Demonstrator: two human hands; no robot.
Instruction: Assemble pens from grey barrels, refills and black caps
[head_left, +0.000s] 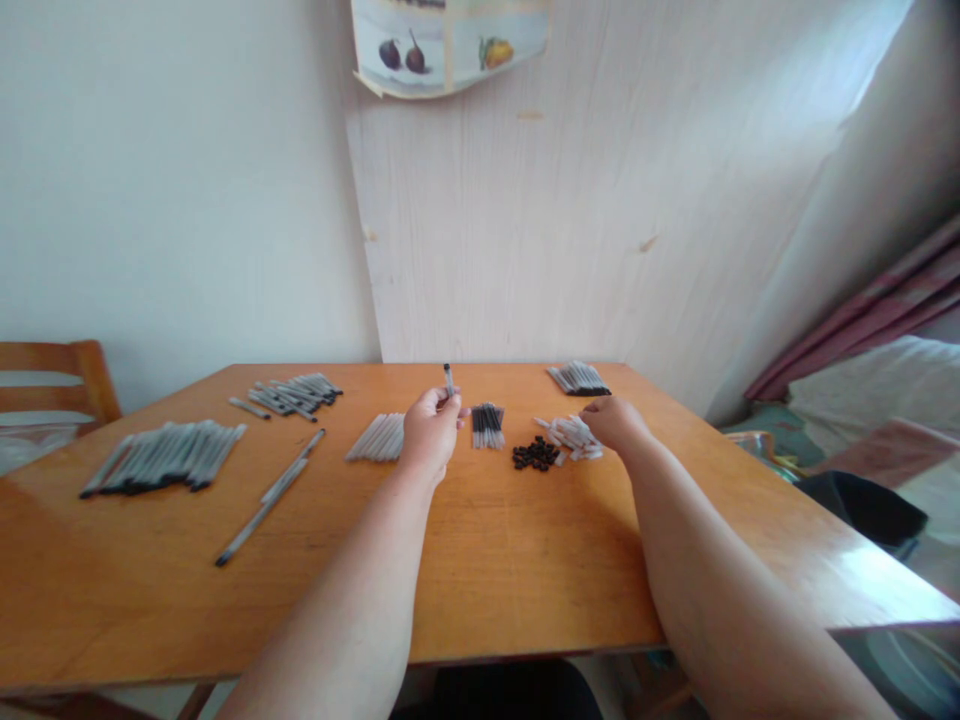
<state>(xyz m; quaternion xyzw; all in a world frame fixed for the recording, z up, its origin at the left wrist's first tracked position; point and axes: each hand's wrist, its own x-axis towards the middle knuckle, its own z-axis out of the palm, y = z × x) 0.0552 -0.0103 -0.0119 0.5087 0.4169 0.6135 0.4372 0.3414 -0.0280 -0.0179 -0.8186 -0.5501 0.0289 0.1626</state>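
In the middle of the view my left hand (pixel 431 430) is closed around a pen (pixel 448 378), which points up with its dark end on top. To the right, my right hand (pixel 613 420) reaches over a pile of small white pen caps (pixel 574 436); its fingers are bent, and whether they grip a cap is hidden. Beside that pile lie small black plugs (pixel 535 454). A bundle of dark ink refills (pixel 488 426) rests between my hands. White pen barrels (pixel 376 437) lie in a row just left of my left hand.
The wooden table (pixel 510 560) also bears rows of pens (pixel 165 455) at left, a looser pen heap (pixel 292 395) behind them, and a stack of pens (pixel 579 378) at back right. Long pens (pixel 274 495) lie end to end at left. A wooden chair (pixel 94 380) stands beyond.
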